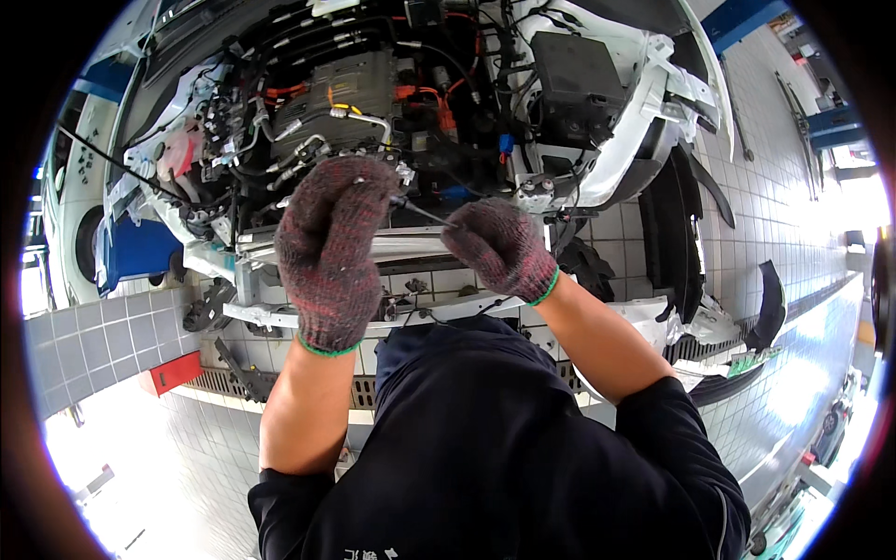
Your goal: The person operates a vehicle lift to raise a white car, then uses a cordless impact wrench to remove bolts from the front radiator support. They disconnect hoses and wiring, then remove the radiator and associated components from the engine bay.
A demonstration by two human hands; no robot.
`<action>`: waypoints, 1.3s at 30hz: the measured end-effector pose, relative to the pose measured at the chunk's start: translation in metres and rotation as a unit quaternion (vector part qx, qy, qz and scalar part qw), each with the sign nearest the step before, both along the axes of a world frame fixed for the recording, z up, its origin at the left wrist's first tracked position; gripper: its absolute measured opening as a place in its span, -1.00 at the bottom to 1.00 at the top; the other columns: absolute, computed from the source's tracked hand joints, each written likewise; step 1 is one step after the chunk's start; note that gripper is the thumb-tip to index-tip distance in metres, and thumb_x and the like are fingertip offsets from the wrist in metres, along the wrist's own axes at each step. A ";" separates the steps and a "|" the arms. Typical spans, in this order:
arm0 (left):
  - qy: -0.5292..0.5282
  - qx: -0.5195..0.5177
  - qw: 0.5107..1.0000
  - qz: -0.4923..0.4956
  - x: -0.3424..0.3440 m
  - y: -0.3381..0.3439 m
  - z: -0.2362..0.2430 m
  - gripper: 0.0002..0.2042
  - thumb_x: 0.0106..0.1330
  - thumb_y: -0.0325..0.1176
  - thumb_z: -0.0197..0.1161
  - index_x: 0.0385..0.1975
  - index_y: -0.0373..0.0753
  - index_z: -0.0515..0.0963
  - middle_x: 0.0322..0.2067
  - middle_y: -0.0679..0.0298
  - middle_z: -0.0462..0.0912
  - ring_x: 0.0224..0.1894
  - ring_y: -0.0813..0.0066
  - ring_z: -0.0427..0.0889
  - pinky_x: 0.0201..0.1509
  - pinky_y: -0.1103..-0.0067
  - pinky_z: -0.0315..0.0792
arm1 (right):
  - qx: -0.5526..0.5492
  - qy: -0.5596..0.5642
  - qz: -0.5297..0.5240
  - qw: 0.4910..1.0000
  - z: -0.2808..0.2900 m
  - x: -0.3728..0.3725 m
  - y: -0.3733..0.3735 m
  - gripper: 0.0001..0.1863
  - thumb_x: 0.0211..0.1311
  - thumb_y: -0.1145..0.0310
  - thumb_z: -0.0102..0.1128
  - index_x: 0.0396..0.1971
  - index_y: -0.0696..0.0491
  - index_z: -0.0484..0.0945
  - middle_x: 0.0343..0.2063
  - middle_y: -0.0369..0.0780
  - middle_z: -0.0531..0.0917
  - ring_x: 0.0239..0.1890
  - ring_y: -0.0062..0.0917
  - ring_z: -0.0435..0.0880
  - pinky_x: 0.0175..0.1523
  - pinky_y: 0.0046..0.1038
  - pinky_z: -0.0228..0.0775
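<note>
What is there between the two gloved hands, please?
In the head view, a thin dark cable spans the gap between the left hand and the right hand, both in speckled knit gloves.

A black fuse box (577, 70) sits in the open engine bay, orange cables (425, 96) beside it; a red box (175, 372) lies on the tiled floor (112, 331).
</note>
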State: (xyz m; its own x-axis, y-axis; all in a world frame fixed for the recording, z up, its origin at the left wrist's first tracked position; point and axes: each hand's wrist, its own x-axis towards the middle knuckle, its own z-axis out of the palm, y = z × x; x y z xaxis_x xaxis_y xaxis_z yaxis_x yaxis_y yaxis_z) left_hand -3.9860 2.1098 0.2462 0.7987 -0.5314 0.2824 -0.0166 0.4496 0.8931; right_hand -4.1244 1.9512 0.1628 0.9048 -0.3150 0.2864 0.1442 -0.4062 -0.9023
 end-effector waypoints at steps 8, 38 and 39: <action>-0.262 0.133 0.954 0.054 0.003 0.005 0.011 -0.72 0.31 -0.70 0.47 0.00 -0.38 0.68 -0.09 0.15 0.80 -0.15 0.46 0.78 -0.07 0.55 0.66 | -0.007 -0.091 -0.001 0.996 -0.006 0.009 0.000 -0.75 0.41 0.22 0.36 -0.07 0.06 0.75 -0.40 -0.14 0.79 -0.31 -0.17 0.78 -0.19 -0.18 0.57; 0.032 0.390 0.916 0.090 0.121 0.203 -0.197 -0.60 0.51 -0.22 0.40 0.24 -0.26 0.62 -0.08 0.30 0.76 -0.05 0.53 0.67 0.11 0.53 0.57 | -0.413 0.163 -0.401 0.801 0.062 -0.252 -0.204 -0.74 0.56 0.34 0.02 -0.06 0.14 0.67 -0.39 -0.19 0.66 -0.25 -0.30 0.72 0.14 -0.16 0.62; 0.043 0.447 0.890 0.082 0.118 0.239 -0.242 -0.58 0.49 -0.20 0.41 0.24 -0.26 0.62 -0.10 0.31 0.77 -0.05 0.52 0.67 0.11 0.52 0.57 | -0.403 0.166 -0.387 0.812 0.049 -0.241 -0.178 -0.73 0.56 0.38 0.00 -0.09 0.18 0.69 -0.33 -0.15 0.72 -0.17 -0.28 0.75 0.13 -0.20 0.63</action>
